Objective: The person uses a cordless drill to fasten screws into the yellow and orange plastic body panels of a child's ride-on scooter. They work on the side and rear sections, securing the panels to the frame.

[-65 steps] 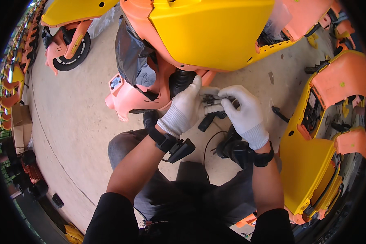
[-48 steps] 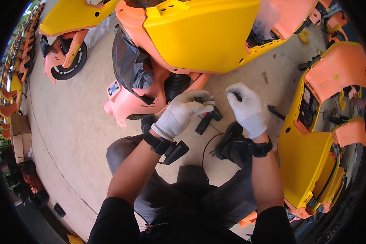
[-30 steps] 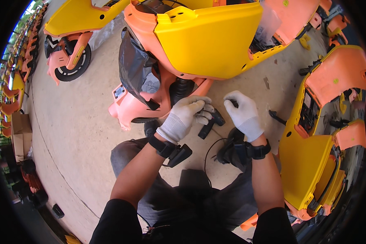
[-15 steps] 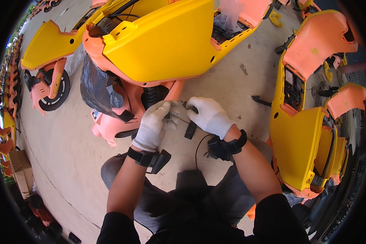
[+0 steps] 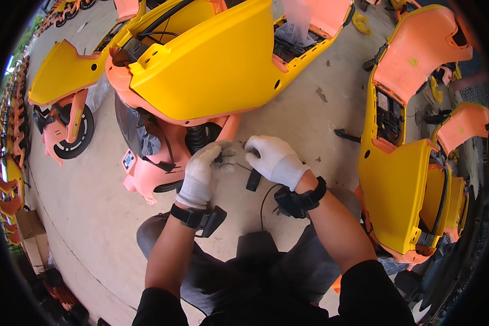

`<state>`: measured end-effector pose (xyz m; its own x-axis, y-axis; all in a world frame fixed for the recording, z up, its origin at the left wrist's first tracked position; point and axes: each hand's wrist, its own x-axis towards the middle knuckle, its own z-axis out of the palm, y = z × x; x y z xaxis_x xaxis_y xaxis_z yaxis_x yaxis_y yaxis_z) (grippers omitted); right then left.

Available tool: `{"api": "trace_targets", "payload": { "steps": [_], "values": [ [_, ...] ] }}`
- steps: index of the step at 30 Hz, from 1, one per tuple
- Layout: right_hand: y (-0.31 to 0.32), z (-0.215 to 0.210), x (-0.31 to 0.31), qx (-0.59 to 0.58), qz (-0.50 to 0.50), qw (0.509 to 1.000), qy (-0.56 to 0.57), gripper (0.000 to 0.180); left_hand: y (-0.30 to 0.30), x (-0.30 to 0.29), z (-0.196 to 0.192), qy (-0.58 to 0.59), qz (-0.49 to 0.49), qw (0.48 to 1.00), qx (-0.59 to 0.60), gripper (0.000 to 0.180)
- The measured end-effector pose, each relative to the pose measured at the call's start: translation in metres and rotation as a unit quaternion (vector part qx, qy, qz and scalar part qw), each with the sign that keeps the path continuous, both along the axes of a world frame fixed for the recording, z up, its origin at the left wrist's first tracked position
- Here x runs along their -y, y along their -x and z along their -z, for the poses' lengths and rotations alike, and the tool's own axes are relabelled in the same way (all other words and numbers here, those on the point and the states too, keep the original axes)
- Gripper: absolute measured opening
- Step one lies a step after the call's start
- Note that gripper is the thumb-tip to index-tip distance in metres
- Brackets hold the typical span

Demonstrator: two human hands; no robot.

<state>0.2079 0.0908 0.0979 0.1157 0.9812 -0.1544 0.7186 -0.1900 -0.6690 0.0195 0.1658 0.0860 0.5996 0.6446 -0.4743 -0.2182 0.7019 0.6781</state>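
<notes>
Both gloved hands are brought together low in front of the scooter body (image 5: 201, 70), right at the gap under its yellow panel. The left hand (image 5: 201, 171) is closed in a pinch around a small dark connector (image 5: 220, 158), held just beside the black spring (image 5: 196, 138) where the wiring comes out of the frame, seemingly so the plug is kept steady and close to its source. The right hand (image 5: 271, 159) is curled, fingers bent toward the same spot; whether anything is actually gripped in it cannot be told, as its fingertips are turned away. Below it a black plug (image 5: 253, 179) hangs on a thin black cable (image 5: 265, 201), left dangling between the wrists. Black wrist straps are worn on both forearms. The concrete floor (image 5: 92, 206) is crouched over, knees just under the work, so the low opening can be reached. More orange and yellow scooter shells (image 5: 413, 163) are stood to the right, and a wheeled one (image 5: 65, 119) is parked to the left.
</notes>
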Motion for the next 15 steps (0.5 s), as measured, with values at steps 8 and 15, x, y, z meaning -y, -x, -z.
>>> {"api": "trace_targets", "payload": {
  "steps": [8, 15],
  "values": [
    [-0.001, -0.006, 0.001, 0.001, 0.001, 1.0, 0.003, 0.02, -0.002, 0.002, -0.011, -0.018, 0.04, 0.999, -0.011, 0.032],
    [-0.003, 0.0, 0.002, -0.008, -0.015, 1.0, -0.018, 0.021, 0.001, 0.002, -0.012, -0.046, 0.051, 0.998, -0.009, 0.029]
  ]
}}
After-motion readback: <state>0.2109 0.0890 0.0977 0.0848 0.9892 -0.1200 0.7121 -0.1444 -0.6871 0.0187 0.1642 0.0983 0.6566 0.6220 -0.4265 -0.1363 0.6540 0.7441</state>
